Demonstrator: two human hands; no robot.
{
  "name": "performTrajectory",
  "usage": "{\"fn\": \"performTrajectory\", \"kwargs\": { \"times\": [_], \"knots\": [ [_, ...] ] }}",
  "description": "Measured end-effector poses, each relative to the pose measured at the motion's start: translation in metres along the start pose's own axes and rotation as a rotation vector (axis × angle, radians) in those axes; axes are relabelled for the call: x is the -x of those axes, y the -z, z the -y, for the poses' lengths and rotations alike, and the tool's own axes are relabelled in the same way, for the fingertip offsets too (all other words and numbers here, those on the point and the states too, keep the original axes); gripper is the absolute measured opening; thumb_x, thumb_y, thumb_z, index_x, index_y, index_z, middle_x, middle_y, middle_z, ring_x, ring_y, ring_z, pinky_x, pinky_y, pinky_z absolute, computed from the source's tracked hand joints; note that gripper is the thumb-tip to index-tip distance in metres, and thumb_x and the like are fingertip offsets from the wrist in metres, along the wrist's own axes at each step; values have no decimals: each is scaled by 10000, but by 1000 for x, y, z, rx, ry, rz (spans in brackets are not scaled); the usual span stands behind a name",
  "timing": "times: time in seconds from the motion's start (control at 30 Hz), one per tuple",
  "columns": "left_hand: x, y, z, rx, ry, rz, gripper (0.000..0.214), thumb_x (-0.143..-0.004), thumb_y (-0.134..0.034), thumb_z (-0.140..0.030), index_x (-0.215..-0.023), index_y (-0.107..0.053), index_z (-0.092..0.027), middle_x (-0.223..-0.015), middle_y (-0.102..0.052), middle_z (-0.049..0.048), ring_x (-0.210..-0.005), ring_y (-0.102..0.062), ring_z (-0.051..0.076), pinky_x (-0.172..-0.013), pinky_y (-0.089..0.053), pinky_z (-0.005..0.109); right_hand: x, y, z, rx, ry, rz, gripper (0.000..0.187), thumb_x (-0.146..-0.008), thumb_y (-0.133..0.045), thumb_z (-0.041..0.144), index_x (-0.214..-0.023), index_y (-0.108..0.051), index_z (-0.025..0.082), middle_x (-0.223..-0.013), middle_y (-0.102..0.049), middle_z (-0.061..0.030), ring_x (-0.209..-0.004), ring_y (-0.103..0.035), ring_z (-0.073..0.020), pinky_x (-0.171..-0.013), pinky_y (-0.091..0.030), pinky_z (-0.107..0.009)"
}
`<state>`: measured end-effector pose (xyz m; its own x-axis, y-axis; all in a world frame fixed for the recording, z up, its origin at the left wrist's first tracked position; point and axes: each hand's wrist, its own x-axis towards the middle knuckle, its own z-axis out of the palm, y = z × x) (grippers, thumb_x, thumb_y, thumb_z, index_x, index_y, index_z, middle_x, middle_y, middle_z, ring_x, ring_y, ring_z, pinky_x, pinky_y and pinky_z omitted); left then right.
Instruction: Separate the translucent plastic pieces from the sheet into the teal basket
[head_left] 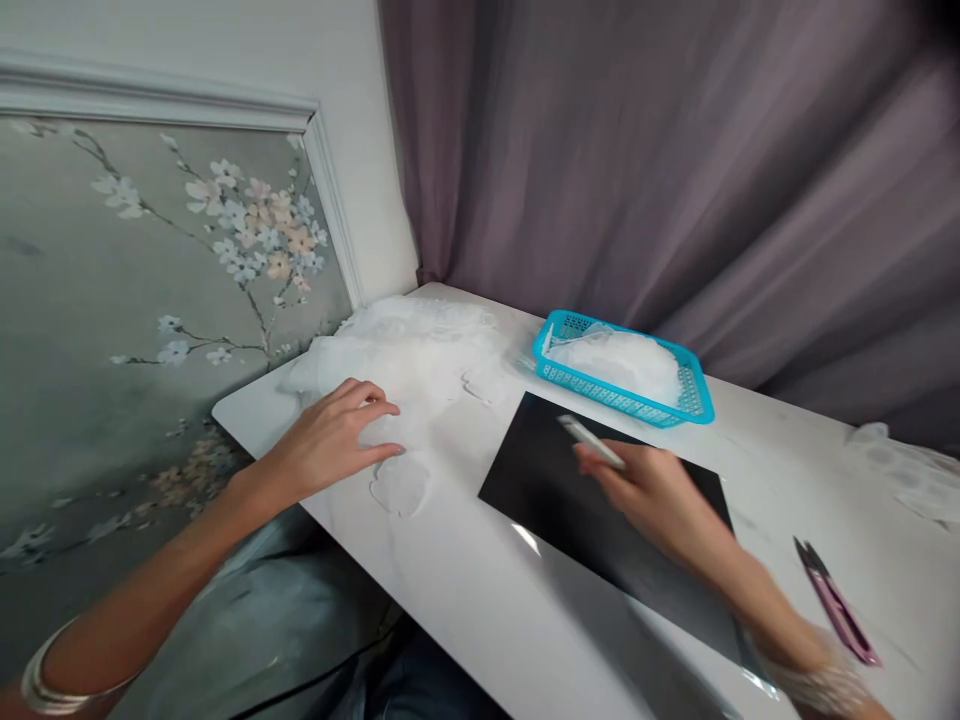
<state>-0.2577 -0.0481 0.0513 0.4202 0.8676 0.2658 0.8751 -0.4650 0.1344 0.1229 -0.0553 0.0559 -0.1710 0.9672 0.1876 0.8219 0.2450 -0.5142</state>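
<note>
My left hand [341, 440] is over the white table's left side, thumb and fingers apart, with nothing visibly held between them. It is beside a heap of sheer white fabric pieces [420, 345]. Just below its fingertips, a small thin white piece [403, 484] lies flat. My right hand [637, 485] is closed around a slim white stick-like tool [589, 440], blurred, whose exact kind I cannot make out. That hand is above a black rectangular sheet [555, 500]; whether it touches the sheet I cannot tell.
Behind the black sheet stands a blue plastic basket [630, 405] with white material inside. Pink-handled thread snips [838, 605] lie at the right. More sheer white material [904, 475] is at the far right. A purple-grey curtain [600, 170] hangs along the table's back edge.
</note>
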Motion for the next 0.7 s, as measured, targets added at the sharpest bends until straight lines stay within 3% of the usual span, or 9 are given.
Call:
{"fn": "performTrajectory", "kwargs": {
  "times": [0.07, 0.17, 0.27, 0.37, 0.5, 0.63, 0.7],
  "knots": [
    [1, -3, 0, -23, -42, 41, 478, -887, -602, -500, -1250, -644, -192, -1195, -607, 109, -1138, -541, 278, -939, -482, 413, -8, -29, 35, -101, 68, 212, 319, -905, -523, 344, -654, -631, 179, -516, -494, 22, -477, -358, -107, -476, -248, -256],
    [-4, -5, 4, -23, -78, 83, 414, -929, -559, -425, -1287, -624, -226, -1186, -617, 95, -1119, -555, 269, -937, -478, 413, -19, -76, 71, -256, 88, 372, 141, -851, -614, 256, -769, -678, 161, -567, -546, 19, -507, -409, -99, -512, -279, -247],
    [-11, -5, 8, 12, -51, 64, 312, -980, -456, -328, -1156, -689, -217, -1096, -660, 79, -1043, -599, 243, -902, -486, 389, -30, -117, 88, -320, 59, 404, 106, -797, -683, 255, -824, -696, 153, -588, -571, 13, -523, -449, -106, -517, -307, -238],
    [-16, -5, 12, 38, 34, 10, 321, -986, -411, -302, -1065, -700, -189, -1057, -689, 82, -984, -630, 233, -853, -500, 371, -37, -137, 96, -361, 38, 398, 76, -774, -696, 222, -747, -675, 154, -576, -566, 16, -534, -466, -109, -525, -328, -231],
    [-15, -8, 7, 63, 90, 1, 314, -967, -437, -312, -1109, -686, -186, -1069, -705, 82, -1014, -634, 250, -849, -507, 374, -42, -127, 93, -432, 29, 360, 71, -781, -683, 201, -723, -667, 163, -639, -622, 8, -594, -536, -117, -591, -384, -229],
    [-12, -7, -21, 194, 143, -67, 358, -936, -507, -358, -1221, -650, -193, -1154, -692, 86, -1116, -595, 274, -928, -483, 405, -41, -87, 74, -553, -29, 281, 166, -854, -642, 322, -838, -680, 161, -570, -637, 4, -546, -565, -135, -590, -415, -251],
    [-16, -5, -43, 412, 260, -111, 345, -938, -508, -406, -1134, -689, -188, -1122, -708, 86, -1025, -634, 255, -891, -496, 391, -36, -65, 62, -609, -83, 172, 211, -864, -645, 369, -880, -677, 161, -560, -660, -8, -525, -563, -143, -572, -413, -262]
  ]
}}
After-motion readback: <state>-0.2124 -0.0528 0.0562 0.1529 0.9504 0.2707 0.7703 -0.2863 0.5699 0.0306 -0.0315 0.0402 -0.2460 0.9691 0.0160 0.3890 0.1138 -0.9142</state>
